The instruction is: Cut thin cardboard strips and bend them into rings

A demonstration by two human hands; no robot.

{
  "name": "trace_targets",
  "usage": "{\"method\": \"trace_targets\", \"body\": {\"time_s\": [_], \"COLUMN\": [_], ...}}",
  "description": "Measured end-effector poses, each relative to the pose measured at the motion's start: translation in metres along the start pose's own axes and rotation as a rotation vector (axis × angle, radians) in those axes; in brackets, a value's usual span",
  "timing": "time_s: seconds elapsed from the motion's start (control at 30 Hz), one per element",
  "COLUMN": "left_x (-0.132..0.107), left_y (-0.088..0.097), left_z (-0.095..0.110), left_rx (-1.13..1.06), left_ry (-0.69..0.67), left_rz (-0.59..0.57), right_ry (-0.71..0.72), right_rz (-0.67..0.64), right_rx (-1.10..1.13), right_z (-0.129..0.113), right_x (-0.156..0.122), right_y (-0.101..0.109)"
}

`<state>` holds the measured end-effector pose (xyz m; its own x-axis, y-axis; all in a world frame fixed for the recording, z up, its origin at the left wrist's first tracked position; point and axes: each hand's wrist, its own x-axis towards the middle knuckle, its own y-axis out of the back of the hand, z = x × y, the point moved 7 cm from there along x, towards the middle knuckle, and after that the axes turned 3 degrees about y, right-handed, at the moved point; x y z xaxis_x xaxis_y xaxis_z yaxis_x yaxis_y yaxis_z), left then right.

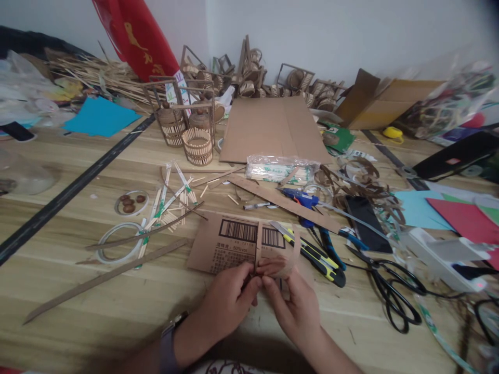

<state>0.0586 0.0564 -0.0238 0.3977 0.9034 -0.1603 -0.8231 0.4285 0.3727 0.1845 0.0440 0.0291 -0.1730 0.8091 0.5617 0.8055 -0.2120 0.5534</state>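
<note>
Where my left hand (230, 297) and right hand (299, 304) meet, both pinch a narrow, flat brown strip (259, 241) over a brown cardboard sheet printed with black barcodes (203, 244). To its right, a yellow-and-black utility knife (319, 261) lies on the pale wooden surface (117, 317).
</note>
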Motion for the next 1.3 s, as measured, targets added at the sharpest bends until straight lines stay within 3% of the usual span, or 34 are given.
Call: {"method": "trace_targets", "body": {"time_s": [0.37,1.0,1.3], "left_x": [0.001,-0.001,0.000], "left_y": [0.000,0.003,-0.001], "left_z": [-0.002,0.009,0.006], "left_rx": [0.046,-0.048,-0.009], "left_ry": [0.003,-0.054,-0.051], "left_rz": [-0.008,-0.016,-0.025], "right_ry": [0.018,0.037,-0.075], "right_rz": [0.004,0.005,0.021], "right_rx": [0.022,0.035,0.002], "right_z": [-0.001,-0.002,0.009], "right_x": [-0.002,0.001,-0.004], "right_y": [-0.007,-0.001,0.002]}}
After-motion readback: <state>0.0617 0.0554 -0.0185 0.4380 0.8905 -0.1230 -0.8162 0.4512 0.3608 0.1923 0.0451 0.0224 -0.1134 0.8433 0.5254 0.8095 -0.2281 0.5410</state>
